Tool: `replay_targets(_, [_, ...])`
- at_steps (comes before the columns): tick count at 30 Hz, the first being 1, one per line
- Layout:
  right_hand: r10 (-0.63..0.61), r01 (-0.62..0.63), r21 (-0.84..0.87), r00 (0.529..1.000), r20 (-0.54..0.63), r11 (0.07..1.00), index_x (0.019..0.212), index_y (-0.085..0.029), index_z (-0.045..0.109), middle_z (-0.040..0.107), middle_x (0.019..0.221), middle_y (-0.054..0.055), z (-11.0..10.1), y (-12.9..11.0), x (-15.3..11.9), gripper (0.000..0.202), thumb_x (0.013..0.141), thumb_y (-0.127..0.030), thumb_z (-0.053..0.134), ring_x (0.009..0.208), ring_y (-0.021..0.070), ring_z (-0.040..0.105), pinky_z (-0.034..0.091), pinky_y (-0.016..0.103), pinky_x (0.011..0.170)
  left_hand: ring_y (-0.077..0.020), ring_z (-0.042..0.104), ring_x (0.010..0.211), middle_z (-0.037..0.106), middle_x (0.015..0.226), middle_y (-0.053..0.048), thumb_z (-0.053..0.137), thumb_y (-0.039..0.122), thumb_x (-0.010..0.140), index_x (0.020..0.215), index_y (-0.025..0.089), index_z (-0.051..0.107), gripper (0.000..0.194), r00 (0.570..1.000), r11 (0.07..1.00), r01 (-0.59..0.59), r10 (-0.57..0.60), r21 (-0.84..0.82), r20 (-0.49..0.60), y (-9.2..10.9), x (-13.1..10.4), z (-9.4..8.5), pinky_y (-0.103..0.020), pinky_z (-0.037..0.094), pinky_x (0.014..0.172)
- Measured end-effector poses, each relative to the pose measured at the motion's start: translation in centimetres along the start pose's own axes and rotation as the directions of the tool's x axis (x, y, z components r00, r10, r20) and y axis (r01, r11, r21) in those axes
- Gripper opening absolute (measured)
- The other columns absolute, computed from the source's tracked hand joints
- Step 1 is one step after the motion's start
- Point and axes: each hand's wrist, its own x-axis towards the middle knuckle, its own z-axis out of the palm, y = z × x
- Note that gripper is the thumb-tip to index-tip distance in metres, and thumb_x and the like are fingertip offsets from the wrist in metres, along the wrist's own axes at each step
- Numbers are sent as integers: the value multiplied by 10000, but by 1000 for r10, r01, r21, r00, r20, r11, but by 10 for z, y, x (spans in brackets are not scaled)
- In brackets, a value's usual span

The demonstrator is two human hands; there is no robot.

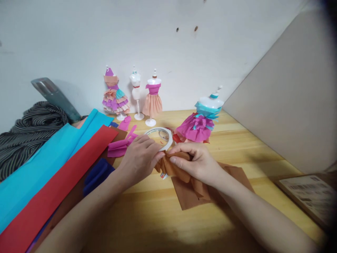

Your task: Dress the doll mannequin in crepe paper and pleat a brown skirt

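Observation:
My left hand [143, 156] and my right hand [196, 161] meet over the middle of the table, both closed on a strip of brown crepe paper [179, 170]. The strip is bunched into folds between my fingertips, and its loose end hangs below my right hand. Under that end lies a flat brown sheet of paper [185, 198]. Just behind my fingers is a white roll of tape [170, 137], partly covered by my left hand. A small red and white item under the strip is mostly hidden.
Small mannequins in paper dresses [152, 103] stand by the wall; one in a magenta skirt [196, 130] leans at the right. Turquoise paper [52, 151] and red paper [60, 182] cover the left side, beside striped cloth [34, 130]. A cardboard box [308, 193] sits at right.

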Motion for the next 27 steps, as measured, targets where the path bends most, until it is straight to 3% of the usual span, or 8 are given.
replay_targets(11, [8,-6,96,1000,-18,995,742,-219,715,727,776,41,4,3,2,84,772,-243,641,792,209,694,547,337,780,-165,497,674,597,669,-35,495,238,942,722,144,583,254,1000,998,-14,14,-56,-5,2,-1,-2,-270,420,646])
replay_targets(14, [32,-28,74,998,-50,997,735,-205,700,682,705,38,7,3,1,110,778,-290,645,702,194,662,541,318,680,-164,502,675,602,674,-33,495,245,945,713,143,579,266,1000,999,-18,18,-37,-8,3,-1,-1,-275,424,655])
replay_targets(18, [65,-71,-42,990,-126,997,675,-178,657,541,567,9,9,3,-2,210,777,-361,643,541,142,525,429,262,494,-168,518,698,618,690,-31,494,261,947,722,151,583,265,1000,999,-16,16,-32,1,3,-1,-1,-290,442,690])
replay_targets(22, [52,-66,-83,987,-153,994,608,-177,602,468,545,-8,10,2,-1,258,771,-374,641,531,124,464,377,244,476,-166,515,697,619,692,-33,491,260,949,721,149,579,269,1000,999,-23,23,-26,-1,4,-1,-2,-288,440,688])
replay_targets(27, [32,-41,-56,989,-143,998,636,-166,608,487,575,-7,12,2,1,211,763,-335,595,531,109,426,360,236,491,-164,503,683,611,686,-32,474,267,956,708,149,569,291,998,998,-57,57,1,-23,5,-1,0,-296,437,698])
